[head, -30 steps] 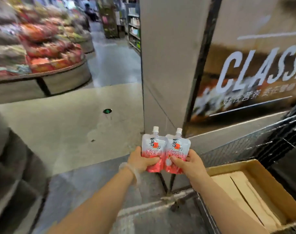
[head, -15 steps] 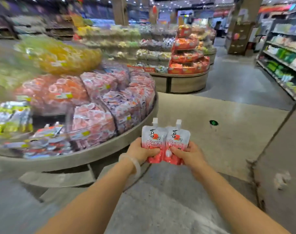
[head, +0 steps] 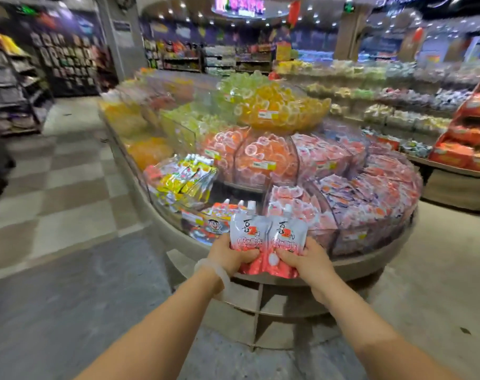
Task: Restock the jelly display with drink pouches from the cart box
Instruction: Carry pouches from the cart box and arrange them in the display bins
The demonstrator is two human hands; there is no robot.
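I hold two white-and-red drink pouches with white spouts side by side in front of me. My left hand (head: 230, 255) grips the left pouch (head: 245, 233) by its lower part. The right pouch (head: 288, 234) is gripped the same way by my right hand (head: 304, 260). Both pouches stand upright just in front of the round tiered jelly display (head: 370, 263), over its front rim. Right behind them is a bin of similar spouted pouches (head: 214, 218). The cart and its box are out of view.
The display carries clear bins of orange, yellow, green and pink jellies, with yellow packets (head: 186, 179) at the left. A second stand (head: 463, 149) with red packs is at the right. Dark shelving (head: 11, 86) lines the far left across open floor.
My view has swung left from the cart and pillar to the jelly display, which is now directly ahead and close. Both hands keep the same grip on the two pouches.
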